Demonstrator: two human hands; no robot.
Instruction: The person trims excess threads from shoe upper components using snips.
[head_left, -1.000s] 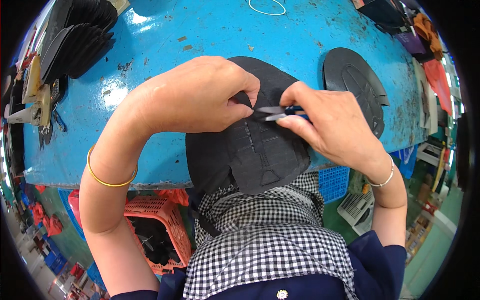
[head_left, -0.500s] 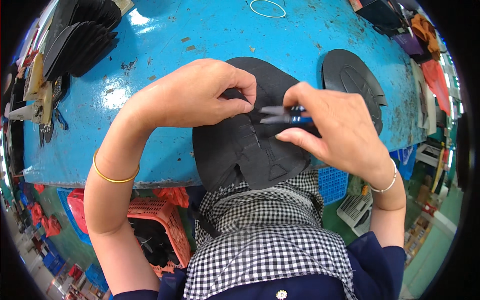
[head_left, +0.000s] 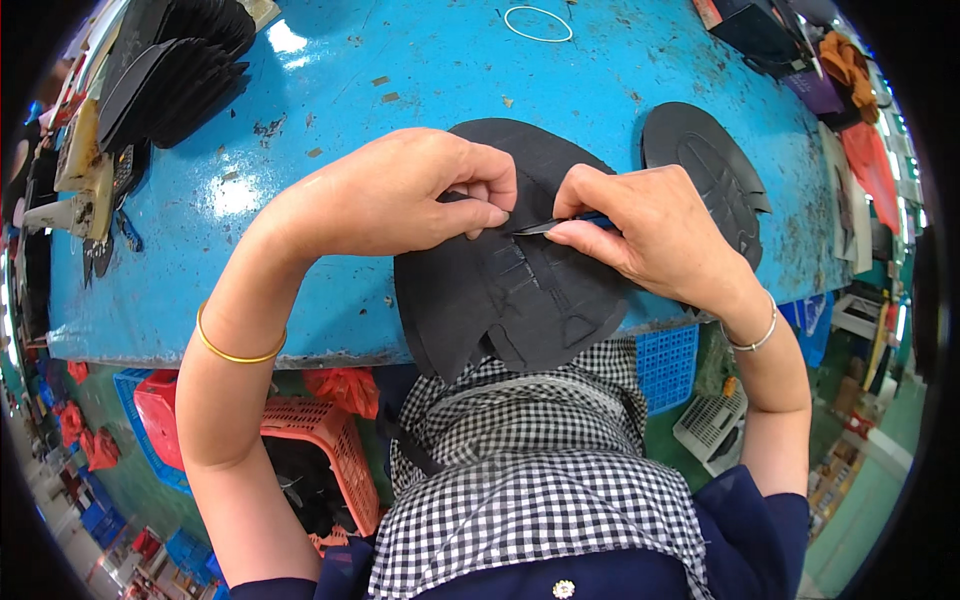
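Black stitched fabric panel (head_left: 520,290): lay over near edge of blue table (head_left: 330,90), pinched by closed left hand (head_left: 400,195). Small blue-handled snips (head_left: 560,224): gripped in closed right hand (head_left: 650,235), tips at upper seam. Trimming judged underway, lower seams apparently untouched. Second black panel (head_left: 705,165): aside, right.

A worn blue table (head_left: 330,120) carries black pieces (head_left: 520,290), a stack (head_left: 175,75), a white ring (head_left: 538,22).

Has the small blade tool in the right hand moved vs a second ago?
Yes. The small blade tool has dropped into the right hand, less metal showing, judged against the black piece under it.
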